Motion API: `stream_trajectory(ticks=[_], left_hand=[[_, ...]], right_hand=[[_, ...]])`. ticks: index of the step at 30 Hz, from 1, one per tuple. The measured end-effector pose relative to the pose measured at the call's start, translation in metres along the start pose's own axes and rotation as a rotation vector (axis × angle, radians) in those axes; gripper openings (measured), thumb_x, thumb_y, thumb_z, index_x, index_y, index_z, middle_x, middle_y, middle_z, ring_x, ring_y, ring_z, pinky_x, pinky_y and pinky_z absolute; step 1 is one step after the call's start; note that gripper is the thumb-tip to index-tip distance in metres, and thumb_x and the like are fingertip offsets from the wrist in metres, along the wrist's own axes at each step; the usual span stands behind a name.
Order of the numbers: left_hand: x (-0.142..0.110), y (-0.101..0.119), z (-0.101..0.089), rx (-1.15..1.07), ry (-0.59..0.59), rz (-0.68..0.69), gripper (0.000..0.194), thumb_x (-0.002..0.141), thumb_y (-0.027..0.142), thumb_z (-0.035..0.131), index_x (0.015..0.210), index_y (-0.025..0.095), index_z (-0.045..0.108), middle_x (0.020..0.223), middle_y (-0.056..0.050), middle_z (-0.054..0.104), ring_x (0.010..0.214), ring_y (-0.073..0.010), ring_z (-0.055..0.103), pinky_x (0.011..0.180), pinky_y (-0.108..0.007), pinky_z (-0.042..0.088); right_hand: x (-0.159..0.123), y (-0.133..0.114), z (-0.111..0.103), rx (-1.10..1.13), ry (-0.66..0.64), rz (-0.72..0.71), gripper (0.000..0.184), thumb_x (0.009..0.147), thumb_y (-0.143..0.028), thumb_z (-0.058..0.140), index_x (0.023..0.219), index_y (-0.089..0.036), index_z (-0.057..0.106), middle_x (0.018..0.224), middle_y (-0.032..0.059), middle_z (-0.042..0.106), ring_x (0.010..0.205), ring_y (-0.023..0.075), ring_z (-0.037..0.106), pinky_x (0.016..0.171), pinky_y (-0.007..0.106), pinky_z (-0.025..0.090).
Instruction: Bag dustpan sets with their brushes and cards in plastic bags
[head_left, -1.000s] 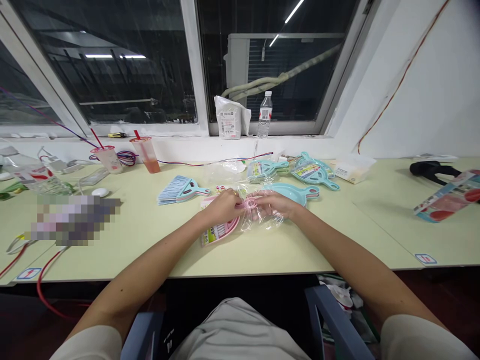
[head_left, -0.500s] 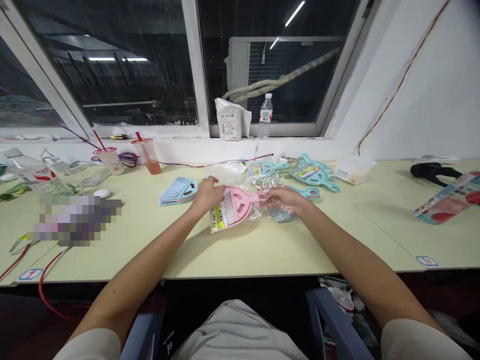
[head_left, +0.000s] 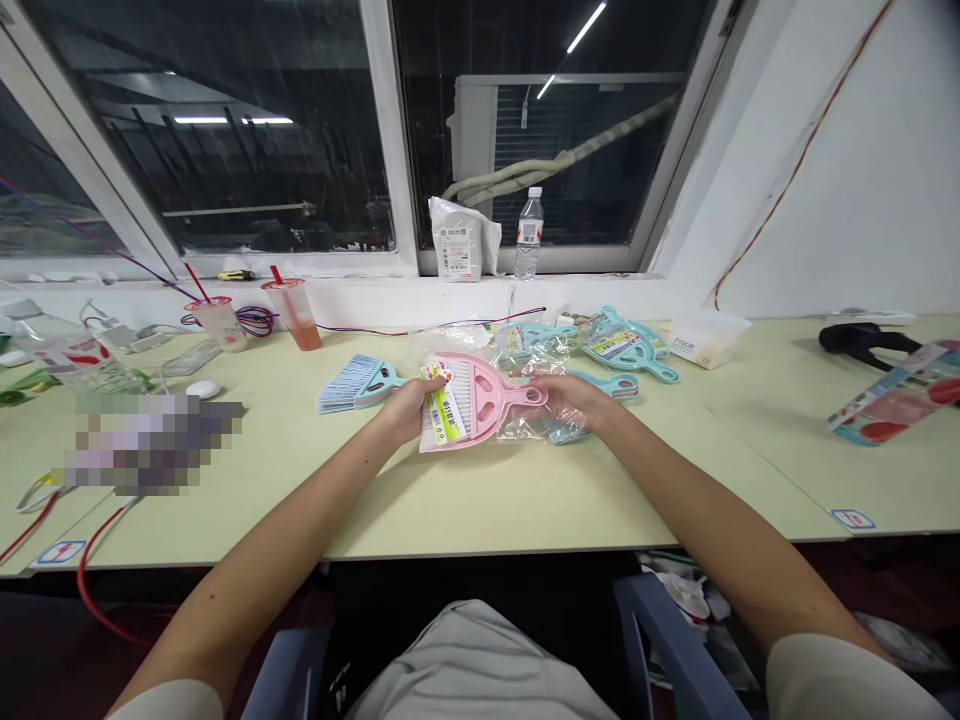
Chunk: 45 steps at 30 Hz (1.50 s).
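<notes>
My left hand (head_left: 409,408) grips the wide left end of a pink dustpan-and-brush set (head_left: 487,400), its thumb on the printed card. The set's white bristles and pink handle face me, and the handle points right. At the handle's tip my right hand (head_left: 571,398) is closed on a crinkled clear plastic bag (head_left: 519,428); its fingertips are partly hidden by the film. Left of my left hand lies a stack of light-blue brushes (head_left: 358,384). Under and beside my right hand are blue dustpan pieces (head_left: 619,386), partly covered.
Packaged blue dustpan sets (head_left: 630,345) lie at the back, near a tissue pack (head_left: 705,342). Two drink cups (head_left: 294,315) and a large plastic bottle (head_left: 67,350) stand to the left. A water bottle (head_left: 529,235) is on the sill. A colourful package (head_left: 896,395) lies far right.
My left hand has shifted from the set's upper edge to its left end, thumb now on the card. The pink set has turned and risen slightly, and its handle shows more clearly beside the bag.
</notes>
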<state>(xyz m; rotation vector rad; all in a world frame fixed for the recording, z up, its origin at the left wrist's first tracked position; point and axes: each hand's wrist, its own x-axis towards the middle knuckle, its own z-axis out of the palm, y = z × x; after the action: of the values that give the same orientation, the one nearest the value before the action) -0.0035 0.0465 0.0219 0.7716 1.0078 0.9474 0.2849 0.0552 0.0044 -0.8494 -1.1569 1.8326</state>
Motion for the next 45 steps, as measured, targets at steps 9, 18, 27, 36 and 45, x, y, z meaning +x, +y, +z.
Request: stream_trajectory(ticks=[9,18,27,36,45], left_hand=[[-0.004,-0.001,0.004,-0.072,-0.041,-0.003,0.015,0.094,0.016,0.059,0.103,0.010,0.070,0.095,-0.017,0.078,0.085,-0.0269,0.077,0.081,-0.038,0.063],[0.005,-0.020,0.006,0.042,-0.048,0.055,0.018,0.085,0.020,0.075,0.099,0.010,0.071,0.100,-0.019,0.078,0.076,-0.0275,0.077,0.070,-0.040,0.064],[-0.002,-0.015,0.009,-0.025,-0.021,0.020,0.025,0.088,0.031,0.060,0.104,0.014,0.068,0.091,-0.013,0.078,0.076,-0.0275,0.076,0.069,-0.036,0.062],[0.000,-0.005,0.004,-0.166,-0.173,0.017,0.042,0.092,0.036,0.049,0.122,0.011,0.065,0.104,-0.016,0.077,0.097,-0.0343,0.074,0.093,-0.050,0.058],[0.006,-0.008,0.001,-0.188,-0.094,0.051,0.040,0.101,0.041,0.047,0.119,0.012,0.068,0.119,-0.016,0.074,0.108,-0.0298,0.072,0.095,-0.040,0.057]], right_hand=[[0.001,0.003,0.000,0.030,-0.039,0.032,0.028,0.092,-0.014,0.064,0.119,-0.015,0.069,0.107,0.0124,0.075,0.098,0.0293,0.076,0.092,0.050,0.063],[0.003,0.011,0.009,0.020,-0.107,0.066,0.035,0.089,-0.007,0.062,0.123,-0.012,0.066,0.113,0.0151,0.076,0.100,0.0274,0.076,0.091,0.047,0.063],[0.005,0.014,0.007,0.015,-0.095,0.075,0.034,0.090,-0.006,0.060,0.122,-0.011,0.067,0.116,0.0159,0.075,0.101,0.0264,0.076,0.091,0.044,0.063],[0.004,0.007,0.005,0.070,-0.017,0.015,0.032,0.091,-0.007,0.058,0.121,-0.011,0.069,0.112,0.0137,0.076,0.104,0.0250,0.075,0.096,0.043,0.062],[0.002,0.003,0.002,0.060,-0.008,0.039,0.025,0.102,-0.031,0.055,0.113,-0.014,0.070,0.113,0.0131,0.075,0.103,0.0252,0.074,0.093,0.044,0.063]])
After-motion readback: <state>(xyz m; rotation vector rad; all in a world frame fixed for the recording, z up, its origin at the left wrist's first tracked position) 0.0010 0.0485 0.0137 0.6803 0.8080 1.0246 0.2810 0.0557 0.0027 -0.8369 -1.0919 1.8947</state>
